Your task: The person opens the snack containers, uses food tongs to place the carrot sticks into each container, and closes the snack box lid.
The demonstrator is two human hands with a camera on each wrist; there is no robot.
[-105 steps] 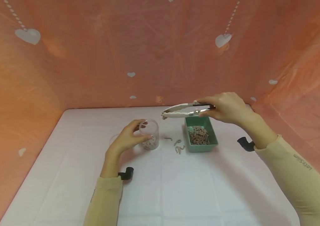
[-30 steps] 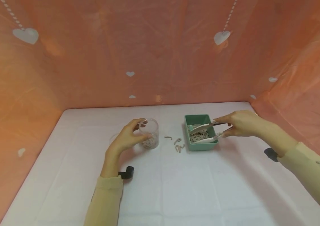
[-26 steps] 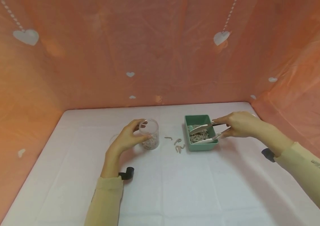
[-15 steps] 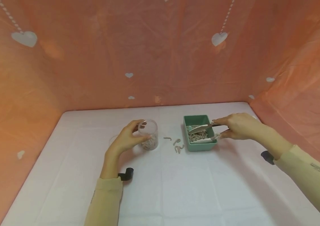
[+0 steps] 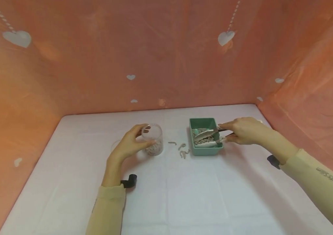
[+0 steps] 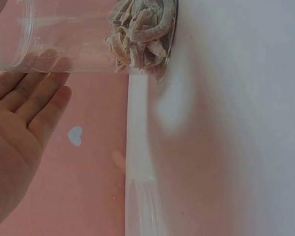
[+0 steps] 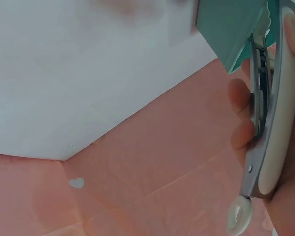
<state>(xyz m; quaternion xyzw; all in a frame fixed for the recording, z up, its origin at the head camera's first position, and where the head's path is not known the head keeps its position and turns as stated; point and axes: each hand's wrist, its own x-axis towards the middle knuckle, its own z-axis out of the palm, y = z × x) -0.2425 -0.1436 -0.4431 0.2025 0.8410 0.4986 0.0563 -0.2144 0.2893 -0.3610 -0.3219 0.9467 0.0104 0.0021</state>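
Observation:
My left hand (image 5: pixel 129 143) holds a clear, open-topped plastic jar (image 5: pixel 152 132), thumb in front and fingers behind. Curled greyish-brown strips (image 6: pixel 142 34) fill its lower part; the jar stands upright on the table. In my right hand (image 5: pixel 247 131) is a pair of tongs (image 7: pixel 282 113) with pale handles and whitish heads. The tongs' heads reach down into a green rectangular tub (image 5: pixel 207 151), among more of the same strips (image 5: pixel 204 140). The two heads stand a little apart, and whether strips lie between them is hard to see.
Several loose strips (image 5: pixel 182 147) lie on the white-covered table (image 5: pixel 195 195) between jar and tub. A clear round lid-like piece (image 6: pixel 146 206) lies left of the jar, partly behind my left hand. An orange sheet with hearts (image 5: pixel 160 58) rises behind the table.
The tongs, earlier raised near the jar with strips in their tips, have moved right and down into the tub. Their heads have lately drawn closer together. My left hand stays on the jar.

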